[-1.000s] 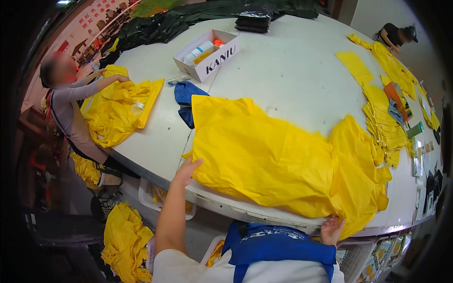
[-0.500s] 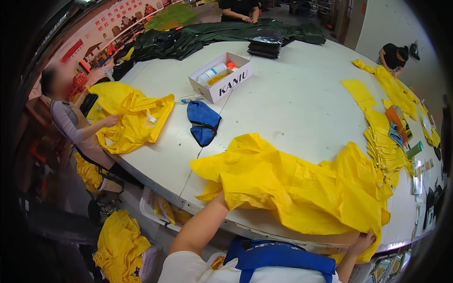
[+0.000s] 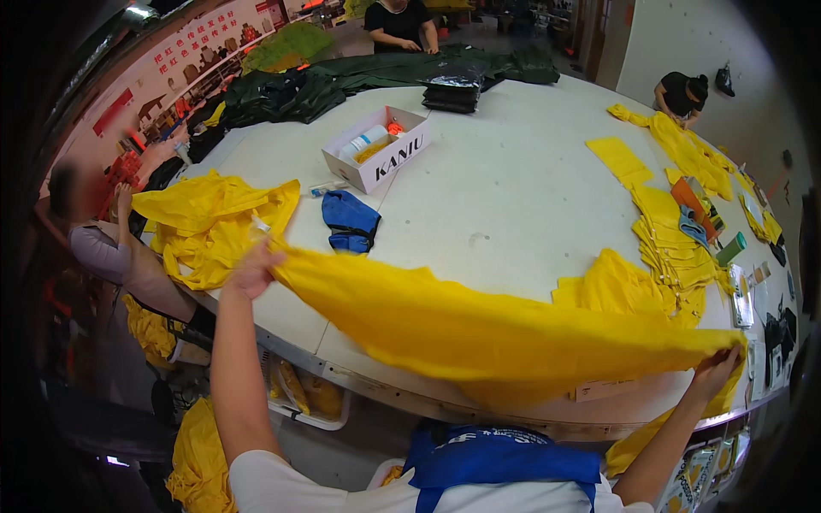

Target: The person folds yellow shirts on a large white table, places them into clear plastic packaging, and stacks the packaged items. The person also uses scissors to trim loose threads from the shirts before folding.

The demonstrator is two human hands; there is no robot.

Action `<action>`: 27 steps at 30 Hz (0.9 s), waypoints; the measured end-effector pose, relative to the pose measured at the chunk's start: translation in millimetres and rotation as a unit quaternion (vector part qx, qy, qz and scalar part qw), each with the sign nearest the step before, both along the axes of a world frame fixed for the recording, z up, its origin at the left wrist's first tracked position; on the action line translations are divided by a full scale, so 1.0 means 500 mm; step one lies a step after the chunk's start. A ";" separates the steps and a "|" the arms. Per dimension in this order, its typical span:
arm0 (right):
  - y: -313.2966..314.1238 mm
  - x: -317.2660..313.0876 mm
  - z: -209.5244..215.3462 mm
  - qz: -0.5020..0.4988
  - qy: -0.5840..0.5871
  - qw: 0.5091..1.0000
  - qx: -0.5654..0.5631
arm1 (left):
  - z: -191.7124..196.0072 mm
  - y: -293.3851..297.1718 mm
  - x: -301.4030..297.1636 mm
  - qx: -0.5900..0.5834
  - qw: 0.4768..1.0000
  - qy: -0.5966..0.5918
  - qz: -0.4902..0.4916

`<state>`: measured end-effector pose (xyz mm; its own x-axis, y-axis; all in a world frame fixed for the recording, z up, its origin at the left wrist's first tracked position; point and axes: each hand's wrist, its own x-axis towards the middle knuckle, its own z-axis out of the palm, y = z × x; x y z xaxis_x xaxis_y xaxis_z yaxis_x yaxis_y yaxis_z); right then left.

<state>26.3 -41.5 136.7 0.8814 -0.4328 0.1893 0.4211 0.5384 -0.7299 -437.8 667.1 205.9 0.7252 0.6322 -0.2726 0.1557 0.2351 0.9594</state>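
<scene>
A yellow garment of thin cloth is stretched between my two hands over the near edge of the table. My left hand is closed on its left end, raised beside another worker's yellow heap. At the far right my right hand grips the opposite end, and a yellow part hangs down below that hand. The cloth sags in the middle and is smeared by motion. Behind it, a crumpled yellow piece lies on the table. A pale card with writing shows under the lower edge.
On the white table stand a white box with a bottle and a blue cloth item. Folded yellow pieces lie right, dark green cloth far. Co-workers stand left, far and right. Below the edge are baskets.
My left hand has come up and left, pulling the garment from a crumpled heap into a long taut span. My right hand has moved up and right. The left co-worker's hand has risen.
</scene>
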 end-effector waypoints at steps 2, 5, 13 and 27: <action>-0.033 0.076 0.018 0.088 -0.047 0.994 0.037 | 0.065 0.003 -0.006 -0.034 0.985 -0.168 0.011; -0.022 0.094 0.111 0.186 -0.096 0.977 0.036 | 0.126 0.009 -0.015 -0.036 0.976 -0.201 0.070; -0.214 0.030 0.357 -0.331 -0.088 0.823 -0.453 | 0.360 0.040 -0.181 0.361 0.903 -0.048 0.226; 0.068 0.582 0.585 -0.037 0.022 0.635 -0.771 | 0.438 0.225 0.490 0.340 0.874 -0.185 0.294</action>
<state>317.6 -7.7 429.4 0.8884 0.1972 0.4146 0.3648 -0.8515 -0.3767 -192.8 779.5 424.7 0.1798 0.8497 0.4957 -0.1517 -0.4740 0.8674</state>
